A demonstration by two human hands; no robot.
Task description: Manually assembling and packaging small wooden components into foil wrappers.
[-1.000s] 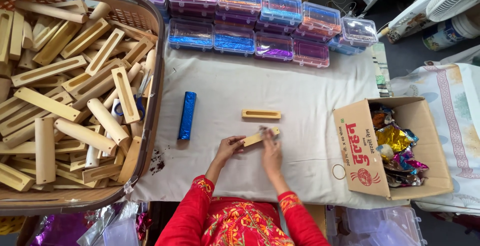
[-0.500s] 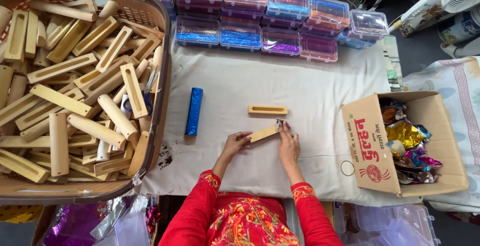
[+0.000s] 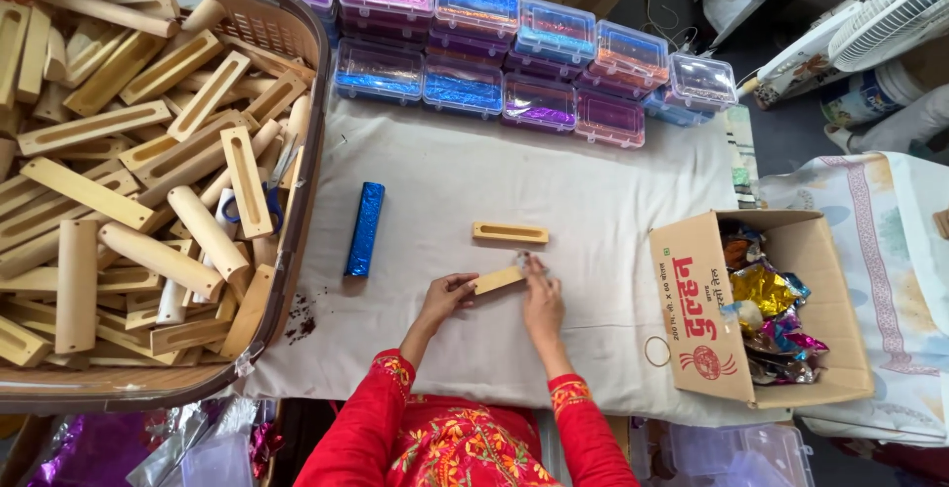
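Note:
My left hand (image 3: 447,295) grips the near left end of a slim wooden block (image 3: 497,279) just above the white cloth. My right hand (image 3: 542,299) pinches the block's right end, where a scrap of shiny foil shows at the fingertips. A second wooden block with a long slot (image 3: 510,233) lies flat on the cloth just beyond. Further left lies a block wrapped in blue foil (image 3: 365,229).
A big brown basket (image 3: 301,220) heaped with slotted wooden blocks fills the left. Clear plastic boxes of coloured foil (image 3: 514,52) line the far edge. An open cardboard box (image 3: 697,299) of foil wrappers stands at right, a rubber band (image 3: 656,351) beside it.
Both hands stay on the same wooden block; the right fingertips keep working the foil scrap at its right end. The view shifts slightly as my head moves.

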